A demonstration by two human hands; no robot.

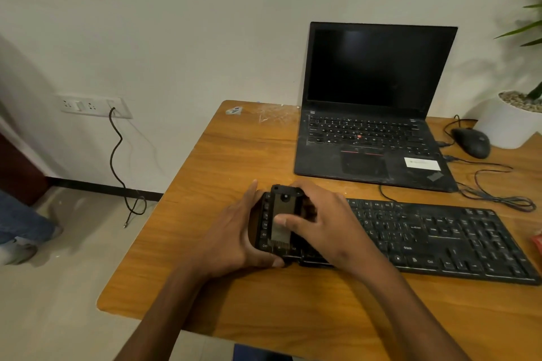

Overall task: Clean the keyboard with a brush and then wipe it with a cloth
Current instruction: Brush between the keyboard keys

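The right hand [319, 223] grips a flat black brush [283, 214] over the left end of the keyboard [440, 237], thumb laid across the brush's face and fingers curled round its far side; bristles at its near edge touch the bottom key row; the left hand [234, 237] braces the keyboard's left end, fingers straight along the edge and thumb hooked under the front corner, so it pinches that end; the keyboard runs off to the right of both hands, dusty, on a wooden table [205, 287].

Readable legends: "Ctrl" just beside the left thumb, "Alt" under the brush, "Ctrl" again further right of the right wrist; other key legends are too blurred to read.

Beyond the right hand stands an open laptop [375, 102], screen dark, with a red pointing nub among its keys and a white sticker on the palm rest, its print unreadable; right of it a black mouse [472, 142] with its cable, and a white pot [504, 123].

Far left of the left hand, a wall socket [93, 105] with a black cord [117, 155] hanging.
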